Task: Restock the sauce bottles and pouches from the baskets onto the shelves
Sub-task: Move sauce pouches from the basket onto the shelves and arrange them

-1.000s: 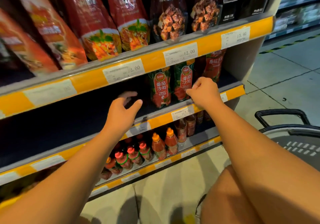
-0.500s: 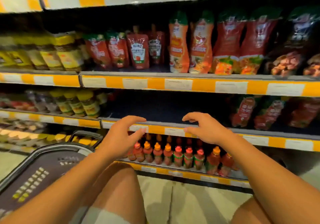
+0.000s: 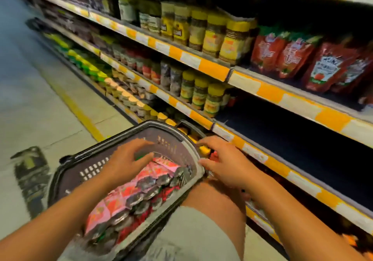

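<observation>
Over the basket of pouches, left hand hovers, fingers spread wide; right hand (fingers loose, empty) nears its rim.

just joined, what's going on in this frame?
A person crouched at a store shelf is restocking. Both hands reach toward a dark basket full of red and pink pouches: the left hand hovers open over them, the right hand is open by the basket's rim. Neither holds anything yet. The middle shelf beside them has a bare stretch.
</observation>
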{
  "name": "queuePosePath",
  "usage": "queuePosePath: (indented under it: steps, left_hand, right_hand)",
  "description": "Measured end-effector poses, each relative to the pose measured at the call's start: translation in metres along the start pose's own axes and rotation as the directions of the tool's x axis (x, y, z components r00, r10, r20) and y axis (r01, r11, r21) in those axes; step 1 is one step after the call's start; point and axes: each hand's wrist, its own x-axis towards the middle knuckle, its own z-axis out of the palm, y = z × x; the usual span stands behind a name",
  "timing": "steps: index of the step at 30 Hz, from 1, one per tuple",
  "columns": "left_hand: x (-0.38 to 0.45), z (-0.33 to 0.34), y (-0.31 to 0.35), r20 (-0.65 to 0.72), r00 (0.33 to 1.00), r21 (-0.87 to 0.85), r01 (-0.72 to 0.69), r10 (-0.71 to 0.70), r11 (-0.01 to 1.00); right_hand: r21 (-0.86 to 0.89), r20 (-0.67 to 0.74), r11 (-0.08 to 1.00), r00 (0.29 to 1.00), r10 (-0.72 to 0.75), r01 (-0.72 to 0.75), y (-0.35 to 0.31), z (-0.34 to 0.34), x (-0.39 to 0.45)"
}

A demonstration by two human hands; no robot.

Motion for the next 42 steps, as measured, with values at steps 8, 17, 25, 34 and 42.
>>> queuePosePath:
  steps: [8, 17, 25, 34, 42]
  left_hand:
    - [-0.045, -0.012, -0.107, -0.06, 0.911, -0.013, 0.409, -0.409, 0.913]
    - [-0.069, 0.017, -0.169, 0.017, 0.652, 0.061, 0.756, -0.758, 0.652]
    - [-0.079, 0.036, -0.187, 0.154, 0.474, 0.057, 0.872, -0.867, 0.487]
    - [-0.077, 0.036, -0.186, 0.121, 0.449, 0.041, 0.889, -0.885, 0.457]
    - [-0.073, 0.035, -0.185, 0.01, 0.468, -0.062, 0.882, -0.883, 0.467]
  right_hand:
    - [-0.096, 0.283, 0.995, 0.959, 0.001, 0.028, -0.05, 0.086, 0.093]
    - [-0.072, 0.457, 0.965, 0.851, 0.258, -0.254, -0.063, 0.182, 0.15]
    - [0.022, 0.405, 0.854, 0.786, 0.467, -0.519, -0.032, 0.243, 0.155]
    - [0.039, 0.329, 0.848, 0.808, 0.489, -0.529, -0.022, 0.265, 0.165]
    - [-0.001, 0.335, 0.788, 0.742, 0.581, -0.616, -0.025, 0.27, 0.178]
